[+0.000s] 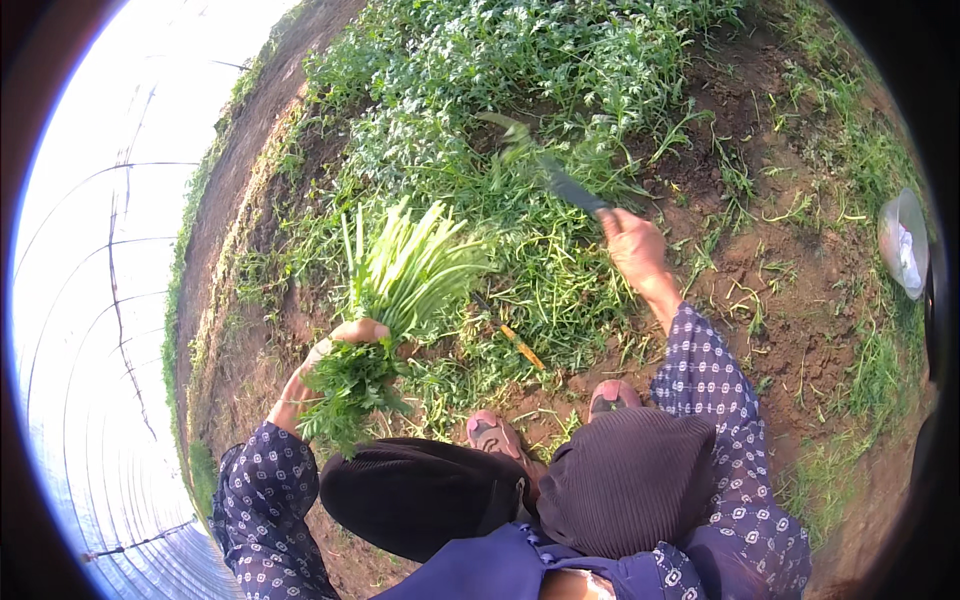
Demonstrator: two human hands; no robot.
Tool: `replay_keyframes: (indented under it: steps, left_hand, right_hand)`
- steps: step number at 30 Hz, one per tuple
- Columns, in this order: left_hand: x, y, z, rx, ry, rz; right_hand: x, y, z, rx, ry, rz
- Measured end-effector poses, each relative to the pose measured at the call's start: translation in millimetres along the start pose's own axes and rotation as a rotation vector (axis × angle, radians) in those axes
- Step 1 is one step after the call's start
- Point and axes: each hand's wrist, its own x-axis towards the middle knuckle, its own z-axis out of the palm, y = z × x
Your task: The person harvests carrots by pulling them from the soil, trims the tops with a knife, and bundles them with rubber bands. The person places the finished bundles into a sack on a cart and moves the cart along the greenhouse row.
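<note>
My left hand (pixel 341 341) grips a thick bunch of leafy greens (pixel 409 270). The pale cut stems fan out away from me, and the lobed leaves hang below my fist towards my knee. In my right hand (pixel 634 244) is a dark knife-like tool (pixel 574 187), raised above the greens and pointing away to the left. Motion blurs its far end, so its exact shape and any contact with the green scraps there are unclear. Between my hands a small tool with a yellow handle (pixel 521 346) lies on the cut plants, its dark end partly covered.
Standing greens (pixel 510 67) grow densely ahead of me. Loose cut stems and leaves (pixel 555 292) cover the soil before my shoes (pixel 499 435). A translucent plastic tub (pixel 900 244) with something white inside sits far right. A ribbed plastic-film greenhouse wall (pixel 97 285) curves along the left.
</note>
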Motion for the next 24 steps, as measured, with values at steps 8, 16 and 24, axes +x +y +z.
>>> replay_keyframes:
  steps: [8, 16, 24]
  left_hand:
    - [26, -29, -15, -0.276, -0.172, 0.007]
    - [9, -15, -41, -0.13, -0.015, -0.032]
    - [22, 6, -19, 0.677, -0.215, 0.095]
  right_hand:
    - [-33, -37, -12, -0.138, -0.024, -0.683]
    - [-5, 13, -29, -0.076, 0.025, -0.113]
    - [-8, -33, -2, 0.052, -0.319, -0.543]
